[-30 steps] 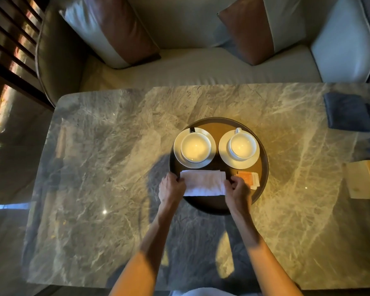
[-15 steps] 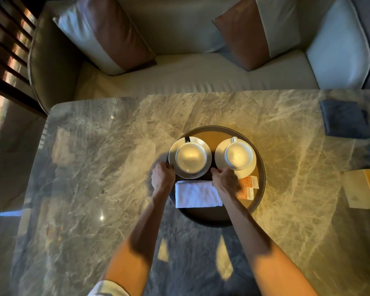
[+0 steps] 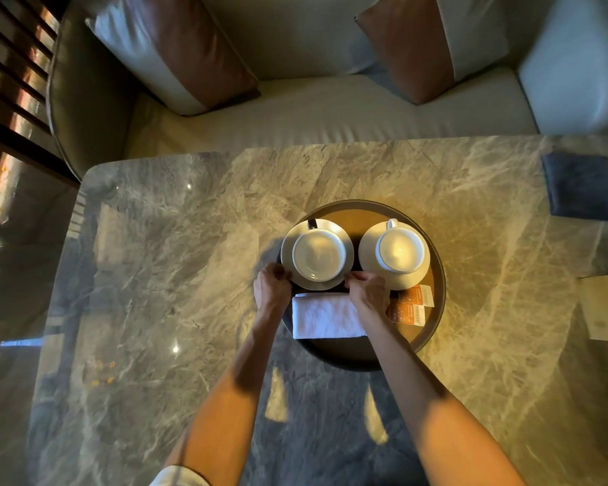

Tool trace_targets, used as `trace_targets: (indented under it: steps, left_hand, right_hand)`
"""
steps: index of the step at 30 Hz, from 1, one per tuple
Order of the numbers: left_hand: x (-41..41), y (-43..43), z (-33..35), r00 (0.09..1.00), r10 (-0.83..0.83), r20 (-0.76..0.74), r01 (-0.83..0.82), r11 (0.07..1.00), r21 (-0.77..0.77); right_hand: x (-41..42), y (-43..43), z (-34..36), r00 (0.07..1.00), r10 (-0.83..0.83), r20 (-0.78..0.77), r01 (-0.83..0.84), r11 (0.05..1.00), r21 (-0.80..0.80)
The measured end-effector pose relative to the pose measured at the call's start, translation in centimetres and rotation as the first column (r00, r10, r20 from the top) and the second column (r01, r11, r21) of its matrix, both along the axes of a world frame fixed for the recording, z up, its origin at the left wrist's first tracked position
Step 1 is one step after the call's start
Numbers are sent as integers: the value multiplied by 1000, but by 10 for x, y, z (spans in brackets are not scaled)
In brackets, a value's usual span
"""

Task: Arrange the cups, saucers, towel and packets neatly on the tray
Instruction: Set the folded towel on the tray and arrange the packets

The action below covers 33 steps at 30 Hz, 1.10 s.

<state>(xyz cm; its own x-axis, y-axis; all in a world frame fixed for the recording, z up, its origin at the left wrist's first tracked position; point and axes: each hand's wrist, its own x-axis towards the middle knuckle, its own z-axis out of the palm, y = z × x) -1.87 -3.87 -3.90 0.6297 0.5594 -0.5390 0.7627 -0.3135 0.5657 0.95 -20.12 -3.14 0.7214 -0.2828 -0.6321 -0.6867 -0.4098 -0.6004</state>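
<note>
A round dark tray [image 3: 435, 320] sits on the marble table. Two white cups stand on white saucers side by side at its back: the left cup [image 3: 318, 253] on the left saucer [image 3: 288, 240], the right cup [image 3: 402, 250] on the right saucer [image 3: 367, 250]. A folded white towel [image 3: 325, 315] lies in front of the left saucer. Orange packets [image 3: 413, 306] lie at the tray's right. My left hand [image 3: 272, 285] pinches the left saucer's near-left rim. My right hand [image 3: 367, 289] pinches its near-right rim and covers the towel's right end.
The marble table [image 3: 172, 275] runs to a sofa [image 3: 330, 110] with two brown-and-white cushions behind it. A dark blue folded cloth [image 3: 583, 185] lies at the table's far right. A tan box [image 3: 604, 306] sits at the right edge.
Both hands left the towel's ends and moved up to the left saucer's near rim. The towel stays flat on the tray.
</note>
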Motion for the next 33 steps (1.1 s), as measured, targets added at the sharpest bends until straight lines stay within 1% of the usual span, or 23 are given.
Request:
trace_targets:
  steps: [6, 9, 12, 16, 18, 20, 21, 22, 23, 24, 25, 28, 31, 33]
  left_hand:
    - [-3, 2, -4, 999, 15, 32, -14, 999, -32]
    - [-2, 1, -4, 998, -9, 56, 10, 1000, -17]
    - [0, 0, -3, 998, -33, 50, 34, 999, -6]
    - [6, 0, 1, 995, -97, -15, 98, 995, 23]
    - [6, -4, 9, 998, -56, -32, 59, 993, 98]
    - [2, -15, 21, 998, 47, 31, -52, 978, 203]
    - [-2, -24, 26, 994, 62, 87, -82, 965, 249]
    - [-8, -35, 30, 990, 31, 137, -69, 957, 283]
    - [-13, -49, 32, 986, -31, 166, -20, 954, 298]
    - [-19, -65, 33, 979, -106, 173, 52, 955, 291]
    - [-25, -83, 33, 970, -171, 173, 123, 958, 259]
    - [-41, -136, 28, 933, -320, 166, 303, 946, 119]
    - [-50, -175, 21, 853, -505, 130, 491, 862, 128]
    - [-50, -187, 17, 800, -586, 131, 569, 809, 147]
  right_hand:
    - [-3, 1, -3, 998, -29, 50, 29, 999, -13]
    - [-4, 0, -4, 997, -44, 55, 45, 999, -12]
    - [-5, -1, -3, 998, -43, 55, 43, 999, 0]
    - [-5, -4, 2, 996, 41, 76, -43, 999, 31]
    - [-8, -15, 9, 988, 91, 126, -95, 995, 22]
    - [-12, -41, 18, 966, 123, 228, -107, 991, -80]
    - [-15, -61, 21, 948, 149, 280, -102, 979, -177]
    - [-16, -83, 23, 932, 193, 307, -101, 951, -291]
    - [-16, -106, 23, 925, 237, 297, -110, 915, -389]
    - [-16, -127, 23, 928, 272, 254, -133, 880, -456]
    - [-15, -146, 20, 933, 302, 194, -174, 853, -491]
    - [-9, -175, 5, 922, 383, 47, -316, 819, -478]
    - [1, -178, -6, 896, 444, 4, -395, 802, -448]
    - [7, -175, -11, 868, 495, -27, -454, 772, -445]
